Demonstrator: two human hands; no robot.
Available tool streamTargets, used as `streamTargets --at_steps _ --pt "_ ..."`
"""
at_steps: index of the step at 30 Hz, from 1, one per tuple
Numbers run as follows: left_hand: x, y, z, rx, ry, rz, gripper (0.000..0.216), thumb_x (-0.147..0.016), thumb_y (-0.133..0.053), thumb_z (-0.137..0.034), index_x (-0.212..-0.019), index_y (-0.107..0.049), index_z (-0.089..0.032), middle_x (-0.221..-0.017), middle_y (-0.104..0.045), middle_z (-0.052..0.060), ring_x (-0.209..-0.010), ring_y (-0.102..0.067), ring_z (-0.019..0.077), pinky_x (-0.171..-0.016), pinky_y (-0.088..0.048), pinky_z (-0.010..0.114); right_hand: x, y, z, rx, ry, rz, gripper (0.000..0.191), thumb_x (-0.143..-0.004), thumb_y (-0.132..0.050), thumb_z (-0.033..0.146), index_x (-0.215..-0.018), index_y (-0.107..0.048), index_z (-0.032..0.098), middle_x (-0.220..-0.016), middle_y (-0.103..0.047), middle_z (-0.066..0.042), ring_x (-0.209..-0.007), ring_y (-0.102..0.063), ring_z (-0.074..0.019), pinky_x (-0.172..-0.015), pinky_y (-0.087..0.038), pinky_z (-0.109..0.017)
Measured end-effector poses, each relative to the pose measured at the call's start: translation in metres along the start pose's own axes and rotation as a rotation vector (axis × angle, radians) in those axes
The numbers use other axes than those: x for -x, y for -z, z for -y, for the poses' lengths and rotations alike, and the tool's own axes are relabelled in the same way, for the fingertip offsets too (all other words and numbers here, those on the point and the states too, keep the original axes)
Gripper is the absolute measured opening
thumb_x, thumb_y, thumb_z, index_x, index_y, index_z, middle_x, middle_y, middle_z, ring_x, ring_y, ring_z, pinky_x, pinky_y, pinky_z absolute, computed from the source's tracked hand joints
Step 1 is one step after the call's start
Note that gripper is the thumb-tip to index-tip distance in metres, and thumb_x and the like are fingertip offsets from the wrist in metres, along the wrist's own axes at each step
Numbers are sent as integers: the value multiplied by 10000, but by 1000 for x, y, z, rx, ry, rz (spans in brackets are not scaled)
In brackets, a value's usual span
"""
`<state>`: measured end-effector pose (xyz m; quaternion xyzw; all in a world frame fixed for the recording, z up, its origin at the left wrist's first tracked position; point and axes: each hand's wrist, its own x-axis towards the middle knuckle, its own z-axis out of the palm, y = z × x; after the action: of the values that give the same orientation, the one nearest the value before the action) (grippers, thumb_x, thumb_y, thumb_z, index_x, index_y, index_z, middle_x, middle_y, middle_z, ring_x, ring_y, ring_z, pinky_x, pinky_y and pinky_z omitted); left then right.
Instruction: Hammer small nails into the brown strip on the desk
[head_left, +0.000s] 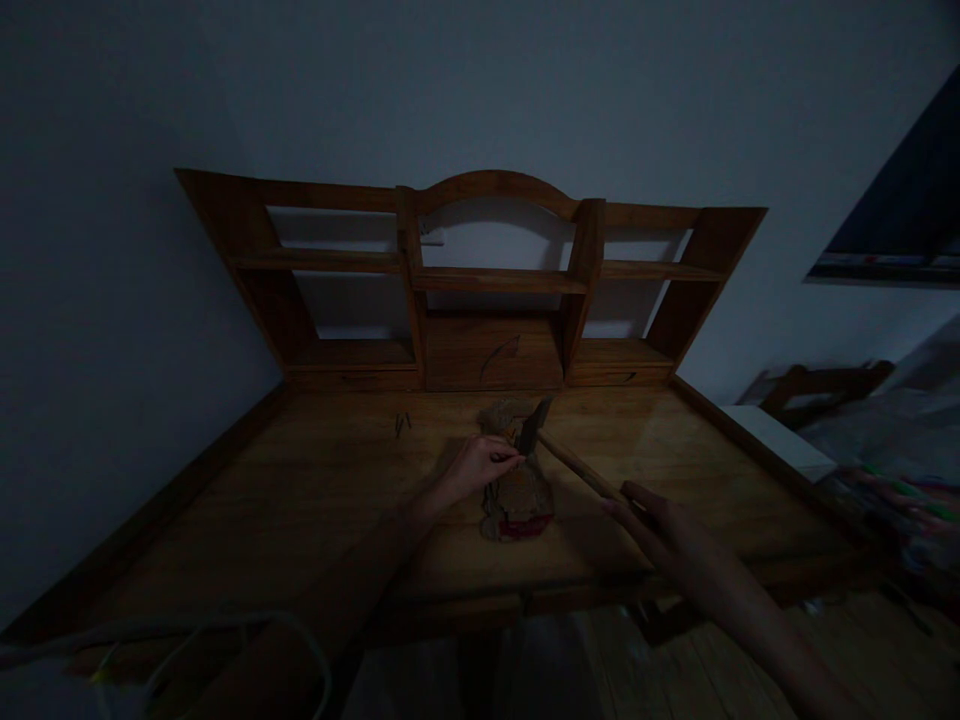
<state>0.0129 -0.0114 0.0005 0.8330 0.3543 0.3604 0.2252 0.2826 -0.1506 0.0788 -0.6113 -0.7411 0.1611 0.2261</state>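
Observation:
My right hand [646,518] is wrapped round the wooden handle of a hammer [577,465]. The hammer's dark head [535,425] is tilted over a tan, lumpy object [517,495] with a dark red end, which lies on the wooden desk [322,500]. I cannot make out what kind of object it is. My left hand [486,462] is over the same object, thumb and fingers pinched together close beside the hammer head. Whatever is between those fingertips is too small and dark to see. A few thin, nail-like pieces [403,423] lie on the desk to the left.
A wooden shelf unit [495,282] stands along the desk's back edge against the wall. A raised rim [757,465] runs along the desk's right side. Beyond it are a white surface [784,440] and a wooden chair back [832,380]. A pale curved bar [300,630] crosses the lower left.

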Motion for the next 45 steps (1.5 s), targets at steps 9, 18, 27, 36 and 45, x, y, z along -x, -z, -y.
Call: streamTargets --at_steps 9,18,27,36,45 --pt "-2 -1 2 -10 -27 2 208 -867 -594 -314 -867 -751 -178 -824 -721 32 -724 -640 128 -648 -449 199 -6 -4 -7 10 -4 -1 407 -901 -433 541 -1027 -654 222 -805 -742 -72 -758 -715 -250 -628 -516 -293" --pt "-1 -1 3 6 -43 6 221 -869 -589 -318 -838 -745 -166 -810 -707 33 -722 -633 126 -639 -443 195 -3 -7 -8 29 13 -9 422 -905 -426 544 -1040 -655 216 -796 -742 -87 -758 -715 -261 -633 -519 -302" --pt "-1 1 0 -9 -1 9 221 -862 -593 -335 -847 -755 -185 -797 -707 34 -712 -626 131 -612 -432 202 -5 -5 -7 -9 22 -1 426 -904 -418 547 -1075 -638 224 -886 -741 -96 -831 -709 -271 -668 -524 -317" --pt "0 -2 6 -4 25 19 212 -856 -604 -330 -888 -762 -192 -774 -710 32 -682 -617 124 -576 -408 193 -6 -1 -6 -17 -23 -8 412 -904 -427 553 -1003 -659 227 -893 -742 -79 -845 -708 -260 -631 -522 -290" --pt "0 -1 4 8 19 30 222 -863 -592 -333 -885 -764 -195 -778 -701 30 -694 -612 124 -596 -412 192 -2 3 -1 -23 0 -20 423 -893 -426 565 -997 -657 226 -861 -741 -90 -816 -710 -267 -648 -523 -311"
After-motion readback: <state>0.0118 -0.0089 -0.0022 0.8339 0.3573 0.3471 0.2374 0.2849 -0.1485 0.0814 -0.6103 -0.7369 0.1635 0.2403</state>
